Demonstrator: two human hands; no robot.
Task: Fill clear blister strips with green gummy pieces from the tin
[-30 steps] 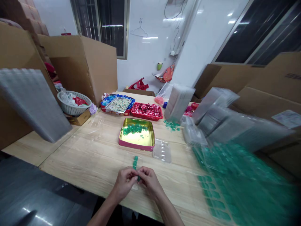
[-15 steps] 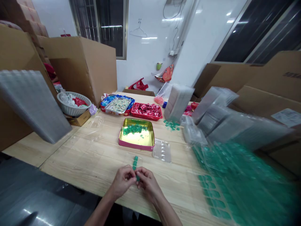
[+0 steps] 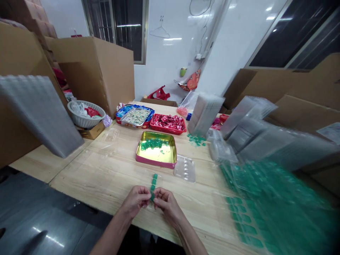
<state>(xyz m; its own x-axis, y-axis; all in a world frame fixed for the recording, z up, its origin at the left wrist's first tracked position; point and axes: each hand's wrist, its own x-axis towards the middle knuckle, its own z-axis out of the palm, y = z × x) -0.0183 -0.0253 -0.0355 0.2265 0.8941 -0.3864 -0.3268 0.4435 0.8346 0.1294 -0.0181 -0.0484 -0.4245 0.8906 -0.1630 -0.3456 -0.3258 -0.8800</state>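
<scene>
Near the table's front edge, a column of green pieces [image 3: 154, 181] lies in a clear plastic tray. At the column's lower end my left hand [image 3: 137, 199] is closed in a pinch on its left side. My right hand [image 3: 165, 202] is closed opposite it, its fingertips touching the lowest green piece. Whatever either pinch holds is too small to make out. Beyond the hands stands a gold-lined tin [image 3: 156, 163] with loose green pieces [image 3: 152, 143] inside. An unfilled clear tray [image 3: 185, 168] rests against the tin's right side.
A red tray of wrapped packets [image 3: 168, 123] and a blue-red tray [image 3: 135, 115] stand behind the tin. Stacked clear trays [image 3: 205, 114] rise at the back. Blurred green-filled trays [image 3: 281, 209] cover the right side. A white basket [image 3: 86, 120] and tall plastic stack [image 3: 42, 113] are left.
The view has shifted slightly. My hands have drawn a little apart around the column's lower end, and more of the green pieces shows between them.
</scene>
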